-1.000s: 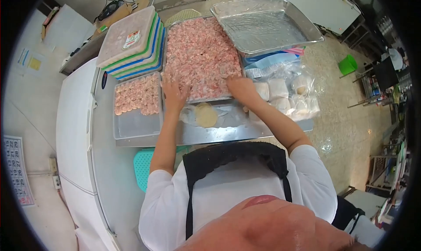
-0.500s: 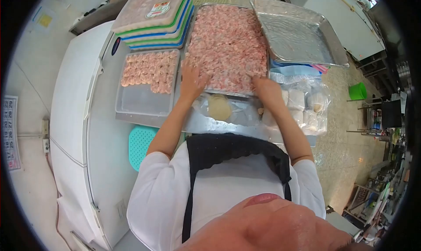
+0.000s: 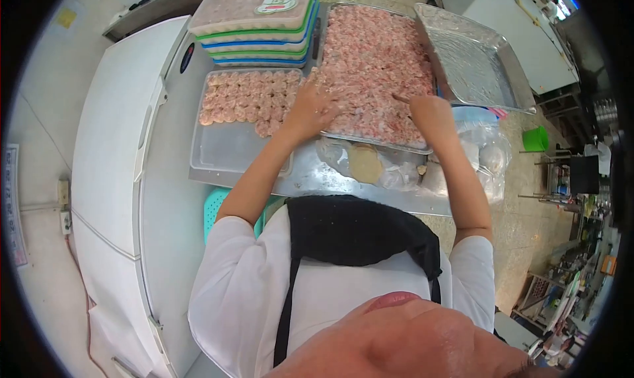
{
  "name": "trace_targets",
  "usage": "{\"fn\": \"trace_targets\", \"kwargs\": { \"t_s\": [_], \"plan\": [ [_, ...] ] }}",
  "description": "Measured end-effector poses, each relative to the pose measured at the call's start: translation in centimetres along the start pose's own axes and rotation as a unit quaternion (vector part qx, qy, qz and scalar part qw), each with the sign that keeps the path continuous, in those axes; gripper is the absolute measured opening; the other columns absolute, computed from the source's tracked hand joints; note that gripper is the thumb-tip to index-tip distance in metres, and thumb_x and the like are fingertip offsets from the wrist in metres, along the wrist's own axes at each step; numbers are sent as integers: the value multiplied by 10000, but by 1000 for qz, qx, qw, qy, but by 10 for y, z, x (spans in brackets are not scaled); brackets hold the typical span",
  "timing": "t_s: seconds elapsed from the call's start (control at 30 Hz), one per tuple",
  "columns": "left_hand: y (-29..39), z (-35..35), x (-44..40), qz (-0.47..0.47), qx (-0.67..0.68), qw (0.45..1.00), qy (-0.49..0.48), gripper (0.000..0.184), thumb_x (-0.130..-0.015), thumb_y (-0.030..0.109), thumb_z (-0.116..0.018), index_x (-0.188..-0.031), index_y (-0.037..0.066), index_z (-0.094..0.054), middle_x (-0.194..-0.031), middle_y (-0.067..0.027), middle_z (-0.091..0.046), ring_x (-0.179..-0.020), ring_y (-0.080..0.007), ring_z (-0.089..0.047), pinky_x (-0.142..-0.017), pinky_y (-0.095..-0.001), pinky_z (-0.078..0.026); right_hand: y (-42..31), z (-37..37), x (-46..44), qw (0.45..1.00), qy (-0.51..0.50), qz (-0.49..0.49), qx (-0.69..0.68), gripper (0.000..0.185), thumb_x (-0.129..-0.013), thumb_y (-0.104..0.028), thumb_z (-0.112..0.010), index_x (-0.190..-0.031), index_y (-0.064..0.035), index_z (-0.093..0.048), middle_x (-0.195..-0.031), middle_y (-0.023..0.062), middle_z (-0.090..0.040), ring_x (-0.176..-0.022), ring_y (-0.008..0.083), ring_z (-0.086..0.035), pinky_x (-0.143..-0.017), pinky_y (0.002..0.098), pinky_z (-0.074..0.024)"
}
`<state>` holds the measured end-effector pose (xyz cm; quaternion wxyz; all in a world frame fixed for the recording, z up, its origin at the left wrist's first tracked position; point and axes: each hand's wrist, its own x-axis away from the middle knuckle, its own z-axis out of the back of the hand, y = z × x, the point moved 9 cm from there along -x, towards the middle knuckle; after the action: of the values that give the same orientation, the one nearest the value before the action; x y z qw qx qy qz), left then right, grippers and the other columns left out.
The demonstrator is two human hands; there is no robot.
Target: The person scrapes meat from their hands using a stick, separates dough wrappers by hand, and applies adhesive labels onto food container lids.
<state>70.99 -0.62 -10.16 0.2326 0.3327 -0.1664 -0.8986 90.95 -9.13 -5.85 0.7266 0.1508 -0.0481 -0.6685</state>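
A large metal tray is filled with pinkish minced meat. At its left edge is my left hand, fingers curled and thumb toward the meat; whatever lies inside is hidden. Over the meat's lower right side, my right hand grips a thin dark stick-like tool, only partly visible. Left of the tray, a clear plastic container holds rows of small round meat dumplings in its far part. A stack of pale round wrappers lies on plastic between my forearms.
Stacked lidded containers with green and blue rims stand at the back left. A foil-like metal tray rests tilted at the right, above bagged pale items. A white fridge stands left; a turquoise perforated basket is below the table edge.
The view has shifted, moving the table rightward in frame. My right hand has lifted up and away from the tray's near edge, showing the tool. My left hand stays by the tray's left edge.
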Motion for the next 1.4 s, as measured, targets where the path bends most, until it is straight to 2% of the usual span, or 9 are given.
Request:
{"fn": "trace_targets", "kwargs": {
  "t_s": [0.2, 0.33, 0.53, 0.7, 0.8, 0.83, 0.97, 1.17, 1.4],
  "plan": [
    [-29, 53, 48, 94, -11, 993, 68, 441, -781, 262, -665, -1190, 104, -621, -1335, -230, -458, -1279, -438, -364, -1079, -525, -265, 0, -32, 17, 988, -89, -94, -86, 145, -828, -86, -521, -895, 17, -598, -779, 210, -644, -752, 364, -655, -648, 433, -525],
    [-39, 108, 123, 139, -226, 951, 158, 481, -816, 225, -626, -1270, 84, -548, -1291, -220, -495, -1232, -410, -415, -1046, -512, -294, -1, -26, 33, 982, -54, -102, -152, 191, -866, -110, -510, -998, 11, -578, -889, 227, -624, -835, 380, -632, -702, 454, -515],
    [-105, 98, 236, 365, -203, 908, 16, 403, -855, 186, -553, -1251, 109, -560, -1147, -154, -613, -985, -333, -583, -833, -442, -451, -11, -21, 35, 965, 4, -118, -234, 178, -854, -95, -518, -1008, -32, -580, -980, 235, -581, -982, 396, -573, -811, 476, -481],
    [-121, 105, 226, 297, -257, 915, 92, 377, -882, 202, -486, -1238, 106, -564, -1154, -107, -627, -884, -327, -611, -771, -424, -471, -3, -6, 36, 969, 56, -107, -215, 272, -849, -93, -544, -1115, -39, -558, -1125, 263, -546, -1035, 420, -554, -843, 463, -487],
    [-121, 109, 223, 273, -278, 914, 115, 396, -886, 209, -480, -1261, 102, -549, -1175, -109, -620, -878, -328, -612, -773, -427, -469, 0, 18, 35, 960, 76, -172, -206, 315, -875, -123, -571, -1185, -71, -544, -1283, 261, -479, -1078, 427, -541, -844, 461, -486],
    [-120, 109, 220, 267, -286, 912, 122, 407, -886, 211, -483, -1274, 102, -541, -1180, -111, -618, -875, -328, -612, -772, -428, -468, 2, 25, 35, 966, 83, -172, -173, 330, -871, -163, -594, -1189, -94, -541, -1402, 291, -368, -1047, 432, -575, -802, 471, -512],
    [-131, 105, 230, 306, -237, 917, 97, 450, -896, 232, -484, -1322, 88, -499, -1179, -129, -614, -862, -321, -611, -759, -429, -463, 17, 50, 37, 960, 64, -234, -141, 306, -855, -225, -614, -1112, -79, -532, -1396, 330, -346, -842, 415, -653, -629, 452, -551],
    [-134, 113, 231, 276, -232, 926, 113, 470, -901, 253, -478, -1333, 67, -485, -1114, -146, -627, -812, -320, -606, -719, -434, -455, 54, 24, 41, 933, 13, -341, -115, 213, -888, -317, -577, -968, -120, -561, -1391, 288, -394, -872, 421, -640, -704, 461, -533],
    [-157, 117, 238, 270, -249, 926, 85, 466, -895, 231, -465, -1327, 56, -487, -1163, -138, -621, -792, -326, -607, -675, -430, -461, -7, 53, 19, 957, 70, -244, -139, 190, -860, -268, -619, -938, -106, -558, -1248, 203, -535, -870, 373, -642, -686, 440, -525]
  ]
}}
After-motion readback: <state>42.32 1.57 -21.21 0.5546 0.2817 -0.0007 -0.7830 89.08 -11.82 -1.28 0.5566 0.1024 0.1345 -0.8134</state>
